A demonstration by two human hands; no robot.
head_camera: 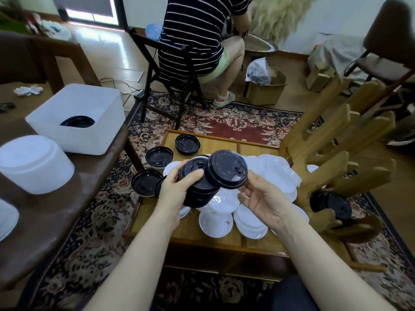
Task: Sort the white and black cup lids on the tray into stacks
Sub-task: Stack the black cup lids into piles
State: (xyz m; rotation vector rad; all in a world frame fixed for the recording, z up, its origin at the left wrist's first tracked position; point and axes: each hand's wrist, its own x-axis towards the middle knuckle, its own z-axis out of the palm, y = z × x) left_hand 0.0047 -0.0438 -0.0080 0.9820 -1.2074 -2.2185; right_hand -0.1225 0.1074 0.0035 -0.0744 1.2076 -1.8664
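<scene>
My left hand (177,189) grips a stack of black lids (199,187) held above the wooden tray (215,142). My right hand (262,198) holds a single black lid (228,169) by its lower rim with the fingertips, tilted against the top of the stack. Below my hands a pile of white lids (276,173) covers the tray's middle and right. Loose black lids lie at the tray's far left (187,144) (159,157) and on its left edge (146,182).
A dark wooden table on the left carries a white bin (76,117) with black lids inside and a white lid stack (33,162). A wooden rack (332,153) stands on the tray's right, a black lid stack (332,204) at its base. A person sits on a chair (170,70) beyond.
</scene>
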